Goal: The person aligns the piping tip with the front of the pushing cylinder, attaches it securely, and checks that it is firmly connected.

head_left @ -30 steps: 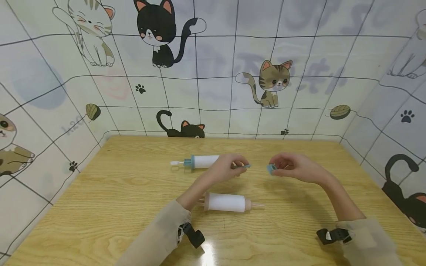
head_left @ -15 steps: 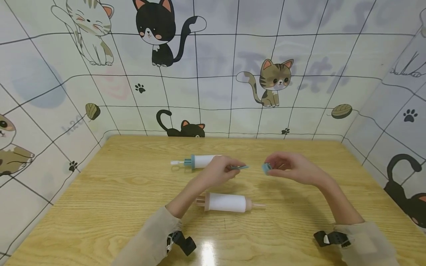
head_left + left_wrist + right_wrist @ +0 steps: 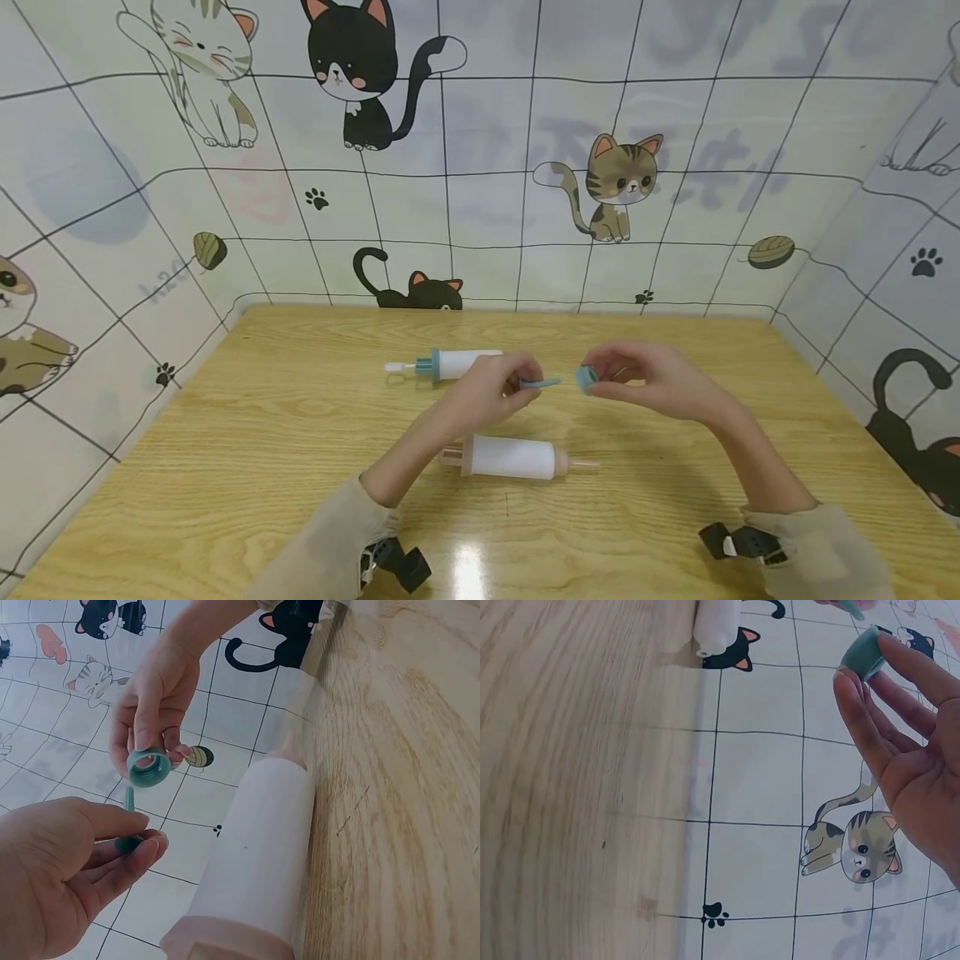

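Head: probable bottle behind left hand

Two hands are showing: one left hand, holding one stick, and one right hand, holding one ring. Two bottles are lying on one table. Two sleeves and two wrist cameras are also showing. In the head view, seven cats, some only partly visible, are appearing on the wall; three are showing black fur. Four paw prints and two yarn balls are appearing there too.
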`<action>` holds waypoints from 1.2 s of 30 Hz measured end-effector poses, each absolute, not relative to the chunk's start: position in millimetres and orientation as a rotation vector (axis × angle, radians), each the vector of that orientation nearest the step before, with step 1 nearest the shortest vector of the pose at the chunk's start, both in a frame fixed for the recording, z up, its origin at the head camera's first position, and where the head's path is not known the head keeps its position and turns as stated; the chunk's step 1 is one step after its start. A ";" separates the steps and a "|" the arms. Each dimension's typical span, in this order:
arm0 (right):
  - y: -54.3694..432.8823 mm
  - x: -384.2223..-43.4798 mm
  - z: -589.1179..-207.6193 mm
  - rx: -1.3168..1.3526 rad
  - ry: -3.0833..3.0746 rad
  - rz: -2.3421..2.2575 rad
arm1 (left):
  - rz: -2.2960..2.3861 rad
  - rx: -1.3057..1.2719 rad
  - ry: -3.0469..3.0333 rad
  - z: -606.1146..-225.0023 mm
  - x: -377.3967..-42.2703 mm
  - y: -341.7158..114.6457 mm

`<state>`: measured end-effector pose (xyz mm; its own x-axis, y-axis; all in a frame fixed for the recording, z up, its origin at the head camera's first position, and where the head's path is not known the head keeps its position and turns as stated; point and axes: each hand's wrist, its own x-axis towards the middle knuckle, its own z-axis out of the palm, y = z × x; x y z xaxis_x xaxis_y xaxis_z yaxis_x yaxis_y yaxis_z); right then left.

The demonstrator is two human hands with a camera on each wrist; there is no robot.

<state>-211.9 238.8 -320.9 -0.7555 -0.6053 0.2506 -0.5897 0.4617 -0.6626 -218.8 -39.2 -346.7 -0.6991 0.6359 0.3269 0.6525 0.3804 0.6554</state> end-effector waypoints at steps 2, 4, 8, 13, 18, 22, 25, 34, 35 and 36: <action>236.3 -210.9 -320.2 -1.123 2.663 -1.208 | -1.250 -1.195 -2.590 -345.2 -216.5 -39.2; 234.4 -210.3 -319.9 -1.163 2.644 -1.226 | -1.260 -1.184 -2.584 -344.3 -214.6 -39.2; 231.8 -208.9 -320.0 -1.204 2.606 -1.273 | -1.307 -1.180 -2.573 -343.7 -213.2 -38.7; 228.6 -207.6 -321.5 -1.240 2.585 -1.321 | -1.363 -1.205 -2.561 -343.0 -211.8 -37.5; 224.4 -207.2 -324.2 -1.303 2.558 -1.348 | -1.372 -1.247 -2.522 -345.1 -211.9 -37.0; 222.2 -207.7 -326.3 -1.311 2.562 -1.341 | -1.388 -1.274 -2.500 -347.2 -212.3 -37.2; 221.0 -207.3 -326.5 -1.294 2.569 -1.337 | -1.413 -1.297 -2.482 -348.7 -212.7 -37.8; 219.7 -206.9 -326.0 -1.268 2.592 -1.332 | -1.534 -1.318 -2.448 -349.4 -212.3 -39.3; 219.6 -206.9 -326.0 -1.271 2.589 -1.336 | -1.549 -1.314 -2.448 -349.4 -212.3 -39.4; 219.5 -206.8 -326.1 -1.273 2.588 -1.337 | -1.566 -1.311 -2.447 -349.3 -212.3 -39.4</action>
<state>-206.8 219.5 -326.1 -0.6786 -0.6362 0.3672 -0.6675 0.3254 -0.6697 -212.3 -39.4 -349.3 -0.6606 0.6539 0.3689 0.6088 0.1790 0.7729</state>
